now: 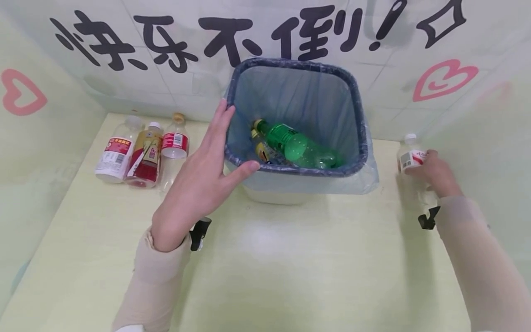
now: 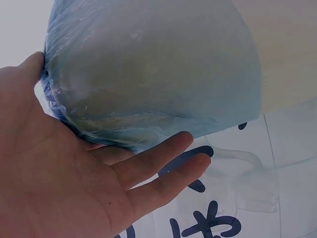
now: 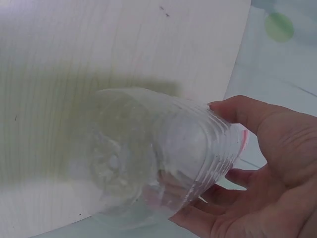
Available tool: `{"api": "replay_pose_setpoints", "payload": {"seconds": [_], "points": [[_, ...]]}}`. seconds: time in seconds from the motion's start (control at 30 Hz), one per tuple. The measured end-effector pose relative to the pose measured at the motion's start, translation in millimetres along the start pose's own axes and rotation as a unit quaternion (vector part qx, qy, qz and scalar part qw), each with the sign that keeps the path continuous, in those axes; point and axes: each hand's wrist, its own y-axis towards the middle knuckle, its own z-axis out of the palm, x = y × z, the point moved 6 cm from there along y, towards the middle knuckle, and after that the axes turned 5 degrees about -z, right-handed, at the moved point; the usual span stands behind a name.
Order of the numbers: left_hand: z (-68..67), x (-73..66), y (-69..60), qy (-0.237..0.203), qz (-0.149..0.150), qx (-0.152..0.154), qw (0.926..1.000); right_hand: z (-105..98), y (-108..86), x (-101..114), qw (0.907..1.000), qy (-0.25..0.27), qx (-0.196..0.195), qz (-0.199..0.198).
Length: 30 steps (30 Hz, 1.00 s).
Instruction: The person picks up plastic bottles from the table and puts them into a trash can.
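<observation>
The clear plastic bottle (image 3: 133,153) sits in the right hand (image 1: 436,174), thumb and fingers clamped round its ridged, see-through body; it has a white cap (image 1: 410,136) and a white-and-red label (image 1: 408,160) with a barcode. Left of that grip, a lined bin (image 1: 360,117) holds a green bottle (image 1: 300,145). The left hand (image 1: 199,173), fingers extended, rests against the bin's rim. Farther left are three bottles (image 1: 145,154).
</observation>
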Motion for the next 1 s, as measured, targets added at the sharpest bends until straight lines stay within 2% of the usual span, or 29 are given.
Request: {"api": "replay_pose_setpoints", "payload": {"seconds": [0.1,0.2,0.43,0.63,1.0], "points": [[1.0,-1.8,1.1,0.0,0.005,0.001,1.0,-3.8,-3.3,-0.8,0.9998,0.014,-0.008,-0.008],[1.5,-2.2,1.6,-0.001,0.006,0.002,1.0,-13.8,-11.0,10.2,0.9991,0.001,-0.026,-0.033],[-0.1,-1.0,2.0,-0.003,0.001,0.003,1.0,-52.2,-38.7,66.1,0.9915,-0.049,-0.078,-0.092],[0.0,0.3,1.3,0.001,0.001,0.003,1.0,-64.1,-51.2,94.0,0.9902,-0.066,-0.076,-0.097],[0.8,1.0,1.5,-0.005,0.009,-0.003,0.9999,-67.6,-64.8,114.1,0.9881,-0.092,-0.069,-0.102]]}}
